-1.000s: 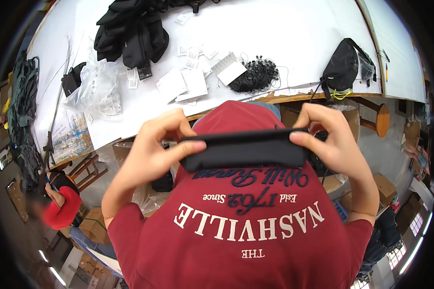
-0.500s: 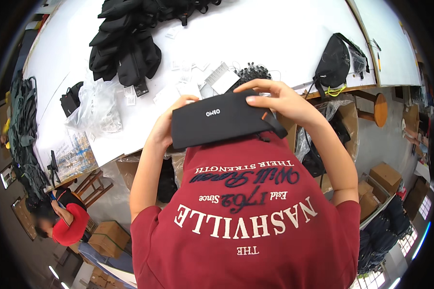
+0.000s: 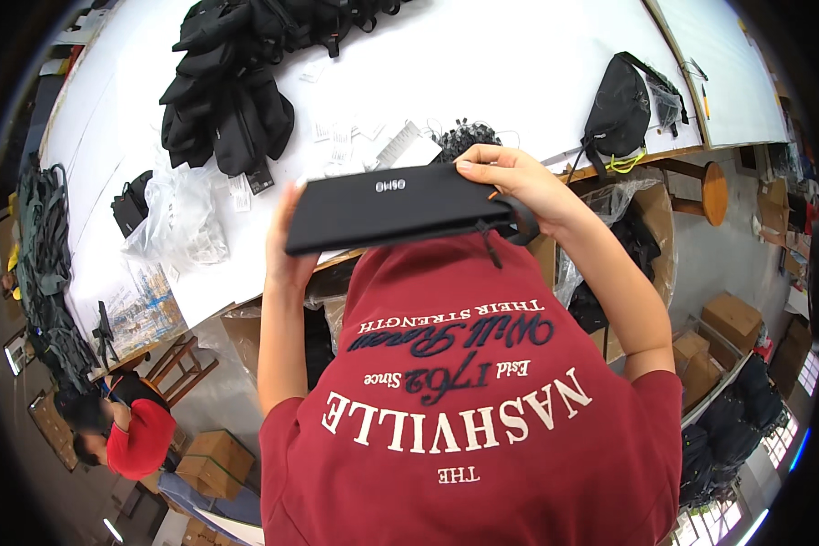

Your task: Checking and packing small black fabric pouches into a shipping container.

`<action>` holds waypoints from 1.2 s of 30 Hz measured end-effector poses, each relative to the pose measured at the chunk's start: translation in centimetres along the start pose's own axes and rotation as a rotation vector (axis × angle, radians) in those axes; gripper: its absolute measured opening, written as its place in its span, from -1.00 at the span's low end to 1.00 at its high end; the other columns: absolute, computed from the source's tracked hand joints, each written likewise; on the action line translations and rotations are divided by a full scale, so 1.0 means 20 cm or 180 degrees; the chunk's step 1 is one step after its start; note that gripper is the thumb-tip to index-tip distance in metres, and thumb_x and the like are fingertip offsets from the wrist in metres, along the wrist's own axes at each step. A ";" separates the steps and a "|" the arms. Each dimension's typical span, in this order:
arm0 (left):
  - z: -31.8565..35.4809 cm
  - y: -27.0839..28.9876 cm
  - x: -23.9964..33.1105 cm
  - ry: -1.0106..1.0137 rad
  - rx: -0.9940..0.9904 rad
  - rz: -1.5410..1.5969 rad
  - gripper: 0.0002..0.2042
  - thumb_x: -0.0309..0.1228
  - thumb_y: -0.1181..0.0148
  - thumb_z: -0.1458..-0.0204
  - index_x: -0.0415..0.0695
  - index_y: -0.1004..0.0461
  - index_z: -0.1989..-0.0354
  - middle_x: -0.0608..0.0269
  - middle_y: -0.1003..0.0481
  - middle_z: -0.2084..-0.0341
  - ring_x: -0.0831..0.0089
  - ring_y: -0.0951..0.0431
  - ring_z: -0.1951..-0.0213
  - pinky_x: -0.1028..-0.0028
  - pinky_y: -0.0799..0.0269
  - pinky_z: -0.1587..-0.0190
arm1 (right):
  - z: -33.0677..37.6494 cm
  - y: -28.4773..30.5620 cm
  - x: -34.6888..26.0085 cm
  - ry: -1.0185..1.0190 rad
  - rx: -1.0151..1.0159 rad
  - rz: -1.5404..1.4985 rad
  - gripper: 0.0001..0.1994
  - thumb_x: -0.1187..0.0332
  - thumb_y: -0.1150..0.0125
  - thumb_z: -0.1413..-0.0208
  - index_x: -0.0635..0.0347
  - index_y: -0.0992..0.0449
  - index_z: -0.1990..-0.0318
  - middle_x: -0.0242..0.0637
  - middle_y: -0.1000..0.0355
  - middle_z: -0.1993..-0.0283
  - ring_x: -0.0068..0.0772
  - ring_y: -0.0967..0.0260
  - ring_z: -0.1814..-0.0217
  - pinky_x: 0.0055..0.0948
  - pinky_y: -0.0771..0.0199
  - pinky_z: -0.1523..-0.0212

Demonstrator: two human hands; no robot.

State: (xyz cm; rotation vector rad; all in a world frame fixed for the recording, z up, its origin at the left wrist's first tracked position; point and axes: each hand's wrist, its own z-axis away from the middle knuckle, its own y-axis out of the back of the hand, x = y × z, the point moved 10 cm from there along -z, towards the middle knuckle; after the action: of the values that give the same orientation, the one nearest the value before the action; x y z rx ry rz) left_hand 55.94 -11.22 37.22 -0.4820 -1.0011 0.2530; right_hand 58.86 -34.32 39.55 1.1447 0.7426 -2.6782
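Note:
A flat black zip pouch (image 3: 378,211) with a small white print is held between my hands, over the table's near edge and in front of my red shirt. My left hand (image 3: 288,259) grips its left end; part of those fingers is hidden behind it. At the upper right corner, my right hand (image 3: 517,185) pinches the pouch with the thumb on top. A wrist loop (image 3: 525,223) with an orange tab hangs at that end, and a zip pull (image 3: 490,247) dangles from the near edge.
Black bags (image 3: 232,100) lie heaped on the white table (image 3: 510,64). Nearer are paper labels (image 3: 341,146), a bunch of small black tags (image 3: 469,136) and a clear plastic bag (image 3: 182,223). A black sling bag (image 3: 619,109) lies right, above a wooden stool (image 3: 714,194). Another person (image 3: 141,437) is lower left.
The pouch has shifted left and tipped back, so its front looks narrower and the zip edge shows. My right hand has moved slightly; my left has gone left with the pouch.

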 end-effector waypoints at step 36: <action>0.05 -0.37 0.29 -0.2001 -0.0625 0.2351 -0.58 -0.09 -0.28 0.01 -0.03 -0.34 0.08 0.39 -0.31 0.34 0.47 -0.28 0.25 0.37 -0.19 -0.04 | 0.25 -0.31 -0.15 0.1010 -0.0543 0.1912 -0.83 0.37 -0.19 -0.09 0.25 -0.51 0.21 -0.33 -0.46 0.42 -0.57 -0.38 0.43 -0.57 -0.35 0.38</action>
State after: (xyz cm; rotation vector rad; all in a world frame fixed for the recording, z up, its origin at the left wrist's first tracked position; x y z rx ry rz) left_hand 58.12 -14.92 45.68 -0.9819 -1.4333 1.0198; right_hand 55.84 -31.65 47.04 1.4776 0.5380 -1.9342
